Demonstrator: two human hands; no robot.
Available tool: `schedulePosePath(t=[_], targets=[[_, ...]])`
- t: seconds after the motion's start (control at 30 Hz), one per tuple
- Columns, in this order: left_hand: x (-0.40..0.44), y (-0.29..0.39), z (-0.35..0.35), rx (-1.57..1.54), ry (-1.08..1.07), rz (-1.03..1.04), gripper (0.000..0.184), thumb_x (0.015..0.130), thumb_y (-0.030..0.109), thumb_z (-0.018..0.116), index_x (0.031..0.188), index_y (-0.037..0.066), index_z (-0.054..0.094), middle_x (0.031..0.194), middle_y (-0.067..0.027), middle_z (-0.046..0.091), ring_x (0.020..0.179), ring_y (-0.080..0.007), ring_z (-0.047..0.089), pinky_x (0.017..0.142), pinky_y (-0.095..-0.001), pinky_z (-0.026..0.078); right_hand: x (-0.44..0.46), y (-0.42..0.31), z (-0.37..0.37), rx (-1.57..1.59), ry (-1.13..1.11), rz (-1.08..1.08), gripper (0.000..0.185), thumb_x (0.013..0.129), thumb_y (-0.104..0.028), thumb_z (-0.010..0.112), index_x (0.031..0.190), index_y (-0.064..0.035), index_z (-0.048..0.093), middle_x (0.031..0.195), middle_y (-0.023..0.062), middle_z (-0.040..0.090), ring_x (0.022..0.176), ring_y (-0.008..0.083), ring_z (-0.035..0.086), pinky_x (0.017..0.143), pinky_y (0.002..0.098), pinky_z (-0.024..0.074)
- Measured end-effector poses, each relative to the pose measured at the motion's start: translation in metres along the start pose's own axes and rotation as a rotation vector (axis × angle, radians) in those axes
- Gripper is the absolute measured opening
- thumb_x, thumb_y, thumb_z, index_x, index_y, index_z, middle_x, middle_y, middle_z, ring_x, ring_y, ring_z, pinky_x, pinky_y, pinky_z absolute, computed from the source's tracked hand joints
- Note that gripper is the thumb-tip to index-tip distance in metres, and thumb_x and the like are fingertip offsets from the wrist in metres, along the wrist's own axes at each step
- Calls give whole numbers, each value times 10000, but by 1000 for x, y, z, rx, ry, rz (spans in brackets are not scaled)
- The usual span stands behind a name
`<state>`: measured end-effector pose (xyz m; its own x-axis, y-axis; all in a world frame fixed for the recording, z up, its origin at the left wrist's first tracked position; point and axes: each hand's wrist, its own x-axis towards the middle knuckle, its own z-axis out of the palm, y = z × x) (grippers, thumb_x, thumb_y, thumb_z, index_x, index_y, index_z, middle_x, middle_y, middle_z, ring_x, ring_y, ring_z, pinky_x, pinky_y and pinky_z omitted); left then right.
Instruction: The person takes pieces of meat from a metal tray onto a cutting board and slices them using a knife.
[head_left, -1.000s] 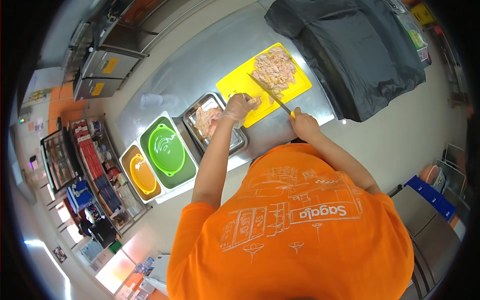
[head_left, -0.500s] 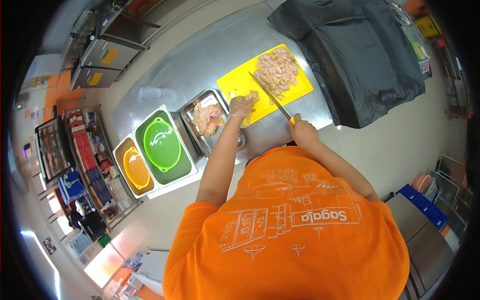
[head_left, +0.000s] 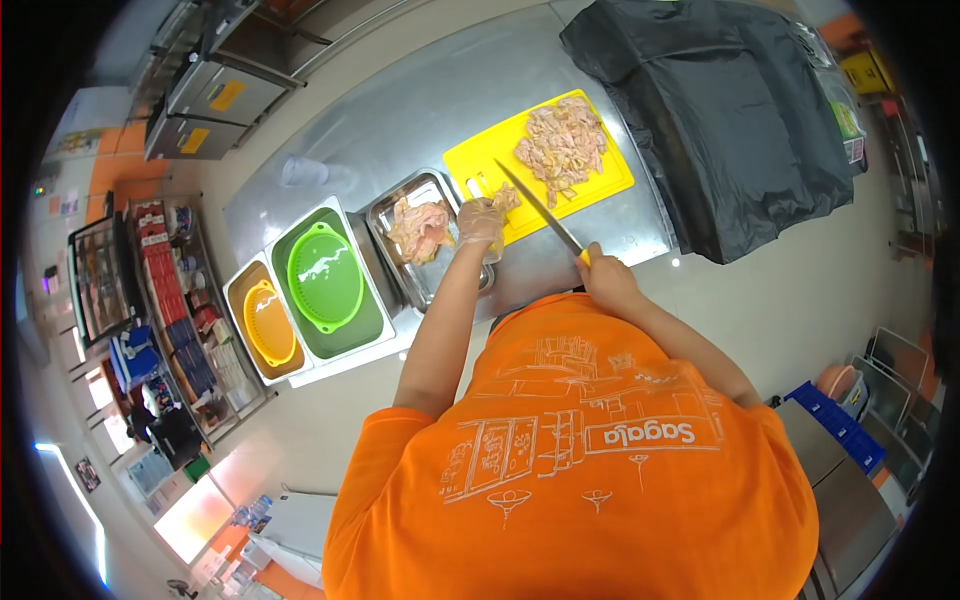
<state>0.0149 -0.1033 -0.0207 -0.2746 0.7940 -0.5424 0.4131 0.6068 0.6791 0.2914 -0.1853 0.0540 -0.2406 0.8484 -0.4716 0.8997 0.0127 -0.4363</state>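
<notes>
My left hand (head_left: 480,222), in a clear plastic glove, is at the near left edge of a yellow cutting board (head_left: 560,215). Its fingers are closed on a small piece of raw chicken (head_left: 508,197). My right hand (head_left: 609,279) grips the yellow handle of a long knife (head_left: 545,213). The blade slants across the board, just right of that piece, its tip pointing away from me. A pile of cut raw chicken (head_left: 562,145) covers the far right of the board. Left of my left hand, a metal tray (head_left: 385,222) holds larger raw chicken pieces (head_left: 418,230).
A white-rimmed bin (head_left: 345,350) with a green basket (head_left: 325,278) and an orange basket (head_left: 270,323) stands at the table's left end. A clear cup (head_left: 303,171) lies behind it. Black plastic sheeting (head_left: 720,130) covers something on the right. The steel table (head_left: 400,120) carries everything.
The knife has shifted left over the board, closer to my left hand. My left hand stays by the small piece. The whole view has moved slightly.
</notes>
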Motion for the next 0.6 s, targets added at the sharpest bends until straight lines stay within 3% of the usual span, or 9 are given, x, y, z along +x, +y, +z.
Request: schedulePosePath(t=[0.07, 0.13, 0.3, 0.43, 0.47, 0.53, 0.6], targets=[[-3, 1, -1, 19, 56, 32, 307, 866, 279, 788, 906, -24, 775, 760, -145, 745, 663, -201, 702, 619, -347, 540, 0, -2, 2, 15, -111, 22, 351, 1043, -348, 524, 1121, -7, 496, 930, 298, 703, 897, 476, 700, 766, 572, 551], [-5, -4, -1, 56, 128, 110, 310, 865, 281, 790, 902, -26, 772, 771, -145, 747, 688, -204, 703, 640, -346, 541, 1, 8, 8, 15, -73, 52, 350, 1042, -344, 526, 1118, -4, 495, 929, 303, 702, 891, 481, 698, 769, 576, 549], [-15, 10, -16, -21, 77, 26, 195, 834, 162, 789, 884, -26, 772, 794, -116, 756, 677, -164, 675, 634, -332, 520, 2, 22, 10, 22, -6, 121, 352, 1042, -341, 525, 1108, 3, 492, 916, 301, 703, 870, 488, 696, 780, 581, 548], [3, -13, -11, -343, -60, 186, 167, 845, 150, 774, 839, -17, 766, 796, -93, 756, 697, -143, 670, 630, -308, 501, 1, 25, 10, 28, 15, 99, 359, 1041, -347, 526, 1101, 5, 491, 885, 295, 700, 846, 491, 694, 773, 582, 548], [7, -12, -9, -295, -95, 178, 169, 852, 149, 766, 865, -19, 760, 807, -97, 758, 703, -144, 676, 630, -302, 505, 1, 24, 9, 27, 18, 93, 361, 1041, -350, 527, 1099, 5, 492, 875, 293, 699, 840, 491, 693, 770, 583, 548], [-1, 17, -14, -200, -163, 157, 179, 865, 146, 750, 917, -25, 748, 830, -104, 760, 716, -145, 689, 630, -291, 512, -1, 21, 4, 44, 53, 68, 361, 1039, -347, 534, 1088, 8, 495, 857, 292, 694, 825, 490, 690, 755, 581, 548], [-11, 49, -14, -400, -284, 191, 218, 877, 154, 738, 971, -42, 719, 850, -102, 755, 733, -154, 706, 637, -281, 525, -4, 16, -5, 62, 93, 56, 358, 1037, -345, 542, 1076, 8, 498, 841, 292, 689, 811, 489, 687, 741, 578, 548]])
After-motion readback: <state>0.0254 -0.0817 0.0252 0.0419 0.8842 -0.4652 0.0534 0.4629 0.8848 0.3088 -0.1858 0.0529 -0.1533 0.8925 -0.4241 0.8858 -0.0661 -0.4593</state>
